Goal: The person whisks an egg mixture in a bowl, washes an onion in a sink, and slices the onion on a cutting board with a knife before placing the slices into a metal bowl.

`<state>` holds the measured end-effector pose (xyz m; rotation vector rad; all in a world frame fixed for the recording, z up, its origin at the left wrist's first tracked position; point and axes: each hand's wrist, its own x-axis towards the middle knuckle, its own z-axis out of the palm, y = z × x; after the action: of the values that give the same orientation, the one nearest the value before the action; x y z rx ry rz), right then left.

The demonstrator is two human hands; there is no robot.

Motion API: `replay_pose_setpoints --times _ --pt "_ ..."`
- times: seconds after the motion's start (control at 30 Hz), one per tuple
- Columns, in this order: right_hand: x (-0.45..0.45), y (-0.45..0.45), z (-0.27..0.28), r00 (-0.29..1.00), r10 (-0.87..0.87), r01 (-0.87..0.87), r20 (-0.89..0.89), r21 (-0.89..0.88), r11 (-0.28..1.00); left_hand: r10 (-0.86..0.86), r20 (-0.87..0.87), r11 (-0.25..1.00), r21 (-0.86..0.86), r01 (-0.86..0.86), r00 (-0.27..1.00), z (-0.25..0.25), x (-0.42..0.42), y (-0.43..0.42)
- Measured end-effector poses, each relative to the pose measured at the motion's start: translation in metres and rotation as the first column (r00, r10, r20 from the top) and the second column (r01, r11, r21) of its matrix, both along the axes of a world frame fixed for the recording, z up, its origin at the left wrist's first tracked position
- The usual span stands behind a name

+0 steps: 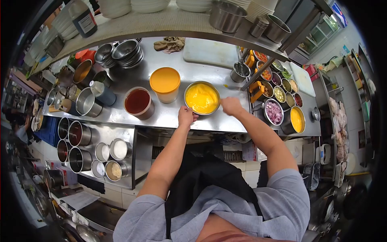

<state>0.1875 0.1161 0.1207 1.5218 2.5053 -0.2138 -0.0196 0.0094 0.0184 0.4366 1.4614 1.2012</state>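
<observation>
Your bowl [213, 111] of yellow liquid [201, 98] sits on the steel counter [167, 60], near its front edge and straight ahead of you. The lidded tub [166, 93] stands just beside it on the left, with the red tub [145, 115] beyond that; the board [211, 53] lies farther back. Off to your right are the onions [274, 112].

Your left hand [186, 117] grips the bowl low on its near left side, fingers curled against the metal. Your right hand [232, 106] is closed in a fist at the opposite side, by the rim; from this angle I can't tell for certain whether a tool is in it. The liquid's surface is rippled and folded rather than level, so I take the step in hand to be stirring.

To do it well, keep that left grip firm and the base flat, since a tipped bowl could slop over the near edge. Work from the wrist, staying low inside the rim and sweeping the bottom and sides so nothing sits unmixed. An even pace should limit splashing. Mind the lidded tub too: a wide stroke that shoves the bowl leftward could bump it.
</observation>
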Motion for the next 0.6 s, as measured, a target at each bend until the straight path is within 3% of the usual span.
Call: replay_pose_setpoints --times 0.03,0.07,0.1,0.17,0.2,0.23,0.33,0.4,0.43,0.5,0.57,0.6 --pt "0.000 -0.003 -0.008 0.974 0.187 -0.178 0.130 -0.075 0.981 0.001 0.008 1.000 -0.001 -0.001 1.000 0.002 0.001 -0.003" --pt "0.005 0.008 -0.008 0.987 0.160 -0.160 -0.007 -0.018 0.987 0.007 0.024 1.000 -0.003 -0.007 1.000 0.003 0.003 -0.004" --pt "0.004 0.017 -0.002 0.986 0.165 -0.165 0.000 -0.015 0.986 0.012 0.030 1.000 0.000 -0.012 0.999 0.003 0.006 -0.002" --pt "0.004 0.017 0.000 0.983 -0.083 0.096 -0.162 0.078 0.992 -0.006 0.095 1.000 -0.007 0.006 0.995 0.001 0.012 -0.010" --pt "0.003 0.012 -0.022 0.997 0.049 -0.053 0.058 0.076 0.996 0.014 0.099 1.000 -0.001 -0.014 0.995 0.006 0.018 -0.011" --pt "0.001 -0.001 -0.027 0.978 0.192 -0.197 0.085 0.049 0.979 0.009 0.090 1.000 0.006 -0.010 0.996 0.005 0.017 -0.007" --pt "0.001 0.025 -0.012 0.989 0.145 -0.146 -0.025 -0.038 0.989 -0.014 0.039 1.000 -0.027 0.015 0.999 0.002 0.014 -0.003" --pt "0.000 0.031 -0.013 0.985 -0.157 0.163 -0.072 0.086 0.983 -0.001 0.023 1.000 -0.023 0.001 1.000 -0.001 0.009 -0.004" --pt "0.000 0.023 -0.015 0.983 -0.164 0.171 -0.077 0.084 0.982 0.006 -0.002 1.000 -0.009 -0.006 1.000 -0.001 0.006 -0.002" --pt "-0.003 0.006 -0.016 0.986 0.169 -0.169 0.008 -0.054 0.984 0.025 0.009 1.000 -0.012 -0.024 1.000 0.003 0.002 -0.001" --pt "0.003 0.031 -0.015 0.983 0.166 -0.167 -0.083 -0.004 0.986 0.076 0.051 0.997 -0.019 -0.075 0.996 0.006 0.004 -0.005" --pt "0.000 0.031 -0.008 0.994 0.048 -0.043 -0.095 0.048 0.998 0.056 0.073 0.998 -0.001 -0.056 0.996 0.004 0.006 -0.008"
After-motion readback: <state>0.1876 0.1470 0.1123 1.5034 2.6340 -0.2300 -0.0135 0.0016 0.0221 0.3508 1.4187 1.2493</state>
